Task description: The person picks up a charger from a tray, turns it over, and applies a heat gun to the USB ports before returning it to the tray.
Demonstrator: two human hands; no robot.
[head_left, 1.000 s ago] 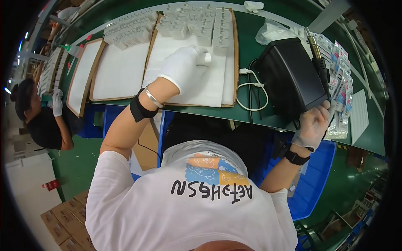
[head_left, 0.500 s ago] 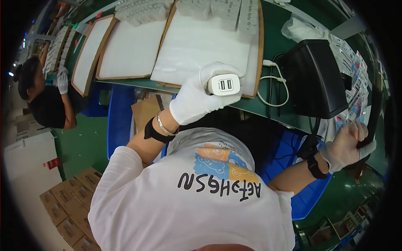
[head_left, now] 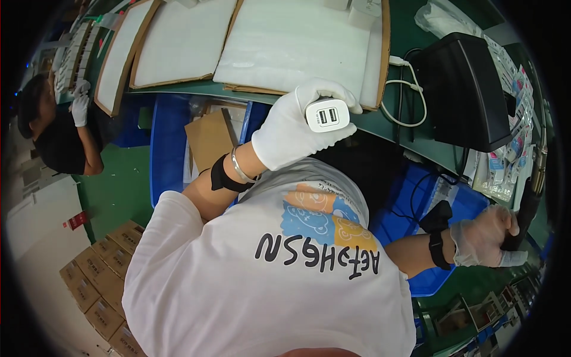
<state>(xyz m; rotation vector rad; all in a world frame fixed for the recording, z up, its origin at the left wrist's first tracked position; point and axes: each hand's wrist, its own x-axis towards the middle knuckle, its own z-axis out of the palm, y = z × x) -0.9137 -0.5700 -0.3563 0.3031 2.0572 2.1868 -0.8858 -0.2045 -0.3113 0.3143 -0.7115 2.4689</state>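
- A small white charger block was gripped in the gloved left hand, the fingers curled round its body so that the face with two ports was turned up toward the head, seemingly for a look at it.
- The block was held in the air just in front of the green worktop, over the near edge of a white foam sheet lying in a shallow brown cardboard tray.
- The gloved right hand was lowered to the person's right side, its fingers closed around a dark, slim object whose kind could not be told.
- A black box-shaped device was set on the worktop to the right, with a white cable looped beside it, within easy reach.
- Small flat packets in white with coloured print were laid in rows at the far right of the worktop.
- Blue plastic bins were kept under the worktop edge, a brown cardboard piece standing in one.
- Brown cartons were stacked on the floor at lower left.
- A co-worker's gloved hand was seen at the far left.
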